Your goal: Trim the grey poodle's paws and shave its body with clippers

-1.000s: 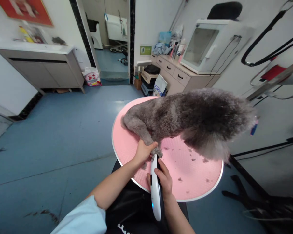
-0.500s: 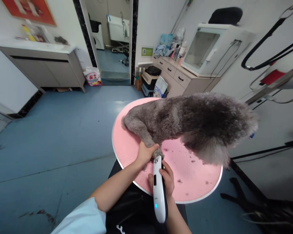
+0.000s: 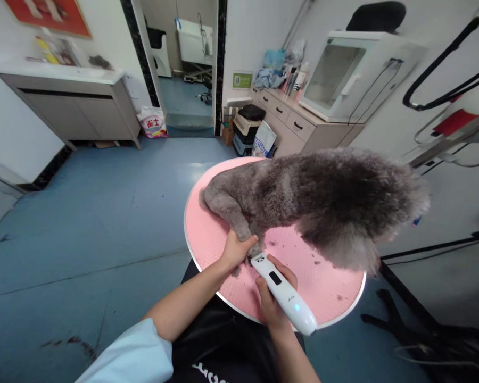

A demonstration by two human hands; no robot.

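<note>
A grey curly-haired dog (image 3: 315, 197) stands on a round pink grooming table (image 3: 207, 239). My left hand (image 3: 236, 250) is closed round the dog's hind leg just above the paw. My right hand (image 3: 272, 298) grips a white electric clipper (image 3: 284, 292) that lies slanted, with its blade end touching the paw beside my left thumb. Small tufts of cut hair lie on the pink surface near the dog's front end.
A beige drawer cabinet (image 3: 295, 125) with a white box-shaped machine (image 3: 355, 72) stands behind the table. Pet carriers and a bag (image 3: 263, 139) sit on the blue floor by it. A grey sideboard (image 3: 72, 106) lines the left wall. Black hoses and cables hang at right.
The clipper has swung from pointing straight at me to slanting down to the right, its blade still at the paw. My left hand has kept its hold on the leg.
</note>
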